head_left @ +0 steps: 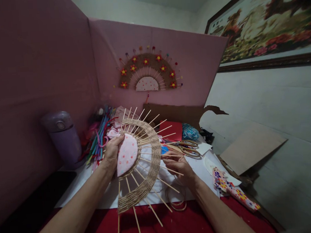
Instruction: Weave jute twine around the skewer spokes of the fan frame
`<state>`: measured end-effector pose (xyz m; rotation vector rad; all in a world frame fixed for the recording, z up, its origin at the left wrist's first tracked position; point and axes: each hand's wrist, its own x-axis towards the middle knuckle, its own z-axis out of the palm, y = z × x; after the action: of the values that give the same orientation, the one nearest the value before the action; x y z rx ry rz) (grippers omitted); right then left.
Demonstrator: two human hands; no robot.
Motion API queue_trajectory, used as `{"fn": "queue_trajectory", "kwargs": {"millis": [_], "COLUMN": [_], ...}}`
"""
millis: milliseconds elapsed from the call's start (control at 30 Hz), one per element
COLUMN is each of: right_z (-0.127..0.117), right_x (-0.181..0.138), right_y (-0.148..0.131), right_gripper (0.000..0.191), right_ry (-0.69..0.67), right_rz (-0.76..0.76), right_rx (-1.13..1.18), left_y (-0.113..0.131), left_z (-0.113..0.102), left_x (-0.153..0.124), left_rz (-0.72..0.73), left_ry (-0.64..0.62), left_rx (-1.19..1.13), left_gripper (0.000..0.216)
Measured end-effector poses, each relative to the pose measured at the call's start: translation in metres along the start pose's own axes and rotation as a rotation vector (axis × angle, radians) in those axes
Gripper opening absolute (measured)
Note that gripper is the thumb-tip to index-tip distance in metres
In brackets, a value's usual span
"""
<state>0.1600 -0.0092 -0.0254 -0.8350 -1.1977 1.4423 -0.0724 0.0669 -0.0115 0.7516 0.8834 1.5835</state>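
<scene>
My left hand (112, 151) grips a half-round woven fan by its pink fabric centre (127, 154), thumb on the front. Thin wooden sticks radiate from that centre, and a band of brown twine weaving (155, 155) runs through them. The fan is tilted, its sticks pointing right and downward. At the band's outer edge, my right hand (179, 166) is closed with its fingers pinched among the stick ends. A loose loop of twine (178, 209) hangs below this hand. The exact spot where the fingertips meet the twine is partly hidden.
A finished-looking fan with flowers (146, 62) is pinned on the pink board. Scissors (188, 148), blue yarn (190, 132) and red paper (169, 129) lie behind my right hand. Left stand a purple bottle (63, 140) and pipe cleaners (98, 138). Flowered fabric (235, 190) lies right.
</scene>
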Motion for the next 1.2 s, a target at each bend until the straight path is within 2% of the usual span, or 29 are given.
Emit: {"fn": "queue_trajectory", "kwargs": {"millis": [267,500,833,967,1067,1200], "right_z": [0.0,-0.003,-0.02,-0.021,-0.018,-0.014], "right_x": [0.003,0.004,0.006,0.006,0.003,-0.002], "right_y": [0.003,0.003,-0.004,-0.008,-0.009,-0.01], "right_gripper": [0.019,0.02,0.017,0.014,0.011,0.008], "right_ry": [0.06,0.038,0.011,0.099,0.161,0.163], "right_rz": [-0.052,-0.064,-0.124,-0.258,-0.414,-0.639], "right_rx": [-0.054,-0.024,-0.011,-0.181,-0.415,-0.747], "left_y": [0.002,0.002,0.008,0.012,0.015,0.016], "left_z": [0.001,-0.003,-0.004,-0.003,-0.002,0.0], "left_x": [-0.002,0.006,0.011,0.008,0.006,0.005], "left_rz": [-0.084,-0.038,0.038,0.119,0.141,0.152], "left_ry": [0.022,0.039,0.194,0.182,0.184,0.2], "left_rx": [-0.017,-0.03,-0.064,-0.047,-0.059,-0.066], "left_gripper": [0.017,0.014,0.007,0.008,0.009,0.013]}}
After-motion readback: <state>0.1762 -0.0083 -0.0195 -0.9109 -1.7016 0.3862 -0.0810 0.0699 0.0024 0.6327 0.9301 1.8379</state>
